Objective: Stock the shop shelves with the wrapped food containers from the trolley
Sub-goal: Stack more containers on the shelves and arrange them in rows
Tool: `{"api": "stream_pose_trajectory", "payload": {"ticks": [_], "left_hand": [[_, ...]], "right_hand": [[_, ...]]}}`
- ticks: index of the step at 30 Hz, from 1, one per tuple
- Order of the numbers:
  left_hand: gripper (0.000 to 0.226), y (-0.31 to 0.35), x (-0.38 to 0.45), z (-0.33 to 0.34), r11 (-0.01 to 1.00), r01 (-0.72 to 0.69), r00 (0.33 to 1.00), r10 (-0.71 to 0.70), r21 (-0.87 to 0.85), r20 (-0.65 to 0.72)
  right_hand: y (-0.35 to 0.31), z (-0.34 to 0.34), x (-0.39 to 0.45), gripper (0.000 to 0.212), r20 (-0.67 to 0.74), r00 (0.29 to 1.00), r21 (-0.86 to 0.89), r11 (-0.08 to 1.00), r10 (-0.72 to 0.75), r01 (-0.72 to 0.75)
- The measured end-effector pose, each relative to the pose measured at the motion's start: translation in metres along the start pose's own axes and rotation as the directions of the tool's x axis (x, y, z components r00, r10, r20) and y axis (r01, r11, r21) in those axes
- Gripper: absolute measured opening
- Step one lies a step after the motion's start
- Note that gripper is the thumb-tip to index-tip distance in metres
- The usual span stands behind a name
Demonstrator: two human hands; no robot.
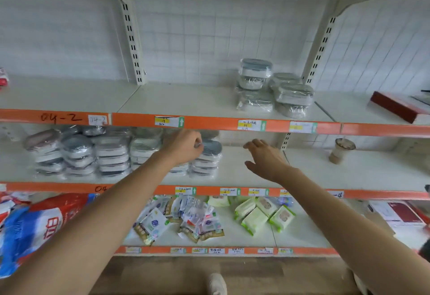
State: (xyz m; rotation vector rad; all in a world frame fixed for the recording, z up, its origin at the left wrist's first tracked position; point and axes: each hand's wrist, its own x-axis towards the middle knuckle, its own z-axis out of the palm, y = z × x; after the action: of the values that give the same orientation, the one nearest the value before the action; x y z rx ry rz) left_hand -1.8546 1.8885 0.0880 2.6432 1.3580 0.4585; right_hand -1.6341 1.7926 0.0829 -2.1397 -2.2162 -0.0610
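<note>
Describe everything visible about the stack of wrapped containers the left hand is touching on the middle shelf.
The stack of wrapped containers stands at the right end of the row on the middle shelf. It holds several flat, rounded containers, white-bodied with grey lids, each wrapped in shiny clear film. The top one tilts slightly. The left hand touches the top one at its left end, fingers curled; whether the grip has closed is unclear. Bare shelf lies to its right, and the right hand hovers apart.

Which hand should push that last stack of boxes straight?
Probably the left hand: its curled fingers are already at the top container of the rightmost stack. The right hand is open over bare shelf beside it, holding nothing.
</note>
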Motion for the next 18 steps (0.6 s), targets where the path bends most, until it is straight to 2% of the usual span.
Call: {"api": "stream_pose_trajectory", "payload": {"ticks": [4,11,16,18], "left_hand": [[0.02,0.035,0.021,0.004,0.995,-0.077,0.996,0.079,0.062,-0.028],[0.032,0.075,0.136,0.018,0.993,-0.105,0.994,0.102,-0.059,-0.046],[0.057,0.099,0.225,0.041,0.994,-0.105,0.983,0.103,0.007,0.15],[0.067,0.104,0.256,0.046,0.995,-0.103,0.98,0.098,0.015,0.175]], "right_hand": [[0.027,-0.015,0.009,0.058,-0.056,0.997,0.027,0.998,0.059,-0.058],[0.108,-0.034,0.066,0.057,-0.179,0.976,0.056,0.992,0.123,-0.115],[0.183,-0.059,0.107,0.057,-0.197,0.966,0.032,0.986,0.168,-0.165],[0.208,-0.067,0.121,0.06,-0.214,0.962,0.011,0.985,0.172,-0.173]]}}
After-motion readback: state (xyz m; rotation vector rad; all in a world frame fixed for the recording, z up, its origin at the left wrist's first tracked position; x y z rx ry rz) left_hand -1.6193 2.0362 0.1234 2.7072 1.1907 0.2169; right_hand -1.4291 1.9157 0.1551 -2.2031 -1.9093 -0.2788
